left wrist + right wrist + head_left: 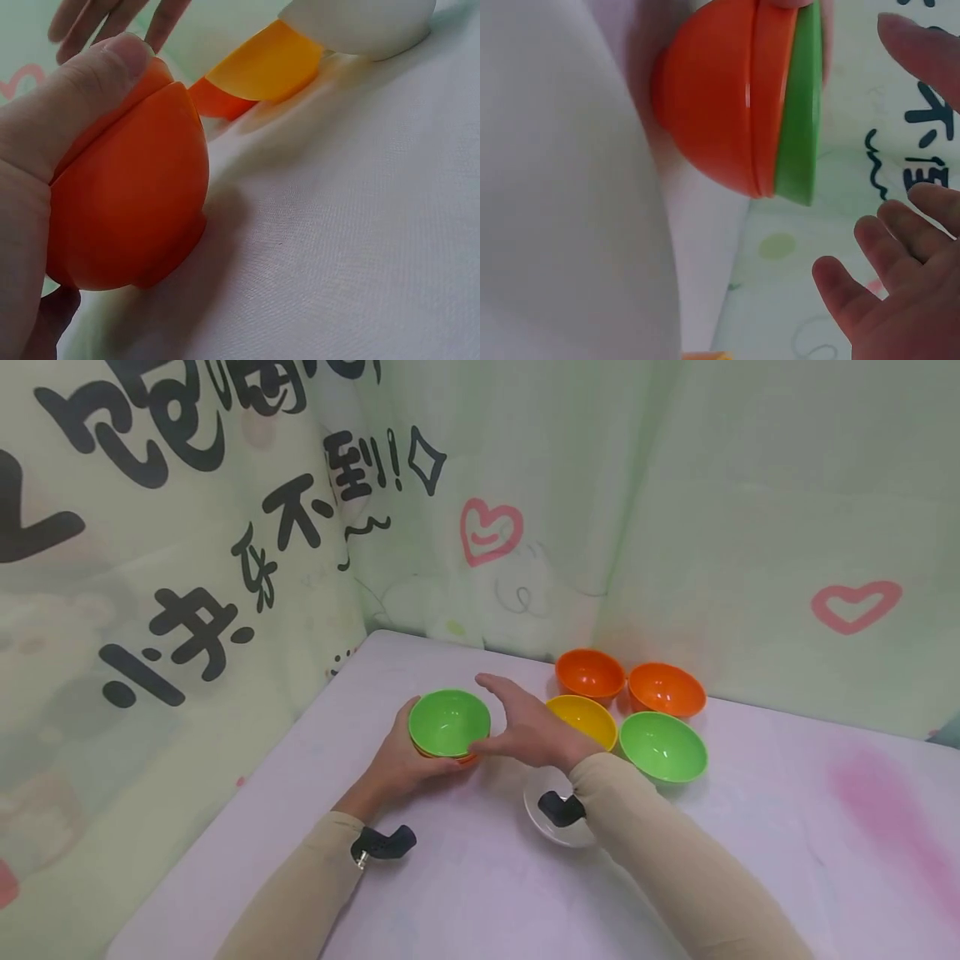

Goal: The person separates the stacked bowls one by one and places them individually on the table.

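Note:
A stack of nested bowls is in my left hand (397, 766), which grips it from the left side with the thumb over the near rim. On top sits a green bowl (448, 725); in the right wrist view, orange bowls (709, 90) show beneath it. The left wrist view has the thumb on the side of the lowest orange bowl (139, 206). My right hand (534, 727) holds nothing, its thumb and fingers spread apart just right of the green bowl's rim.
Right of the stack stand two orange bowls (590, 672) at the back, a yellow bowl (583, 714) and another green bowl (663, 747). A white bowl (534, 806) sits nearer, partly under the right wrist. Printed curtains (712, 543) border the white table (465, 893).

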Tool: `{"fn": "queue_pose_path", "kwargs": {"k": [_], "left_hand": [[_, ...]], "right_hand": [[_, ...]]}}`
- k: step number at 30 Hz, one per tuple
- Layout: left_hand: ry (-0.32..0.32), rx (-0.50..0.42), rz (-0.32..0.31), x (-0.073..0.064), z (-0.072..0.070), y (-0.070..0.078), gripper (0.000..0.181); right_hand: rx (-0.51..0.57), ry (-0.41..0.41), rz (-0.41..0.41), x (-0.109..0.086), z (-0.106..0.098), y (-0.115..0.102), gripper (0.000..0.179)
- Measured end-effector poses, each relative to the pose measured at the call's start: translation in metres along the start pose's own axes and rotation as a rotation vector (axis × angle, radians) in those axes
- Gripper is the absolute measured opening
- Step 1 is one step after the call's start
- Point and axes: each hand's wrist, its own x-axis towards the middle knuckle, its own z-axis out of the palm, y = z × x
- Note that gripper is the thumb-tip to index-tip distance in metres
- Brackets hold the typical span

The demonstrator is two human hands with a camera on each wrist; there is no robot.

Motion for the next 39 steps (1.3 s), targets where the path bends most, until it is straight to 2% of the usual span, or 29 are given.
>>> {"fn": "queue_pose_path", "kwargs": {"k": [6,13,21,39], "left_hand": [[-0.006,0.0,0.018,0.002,0.0,0.0,0.114],[-0.011,0.008,-0.005,0.001,0.0,0.0,0.121],[-0.006,0.013,-0.006,0.001,-0.001,-0.001,0.123],[-0.006,0.038,-0.001,0.001,-0.002,0.0,0.123]], "right_hand": [[0.008,-0.074,0.057,0.013,0.008,0.007,0.093],[0.042,-0.089,0.062,0.023,0.017,0.015,0.096],[0.004,-0.116,0.054,0.031,0.019,0.016,0.099],[0.02,-0.08,0.049,0.031,0.02,0.012,0.097]]}}
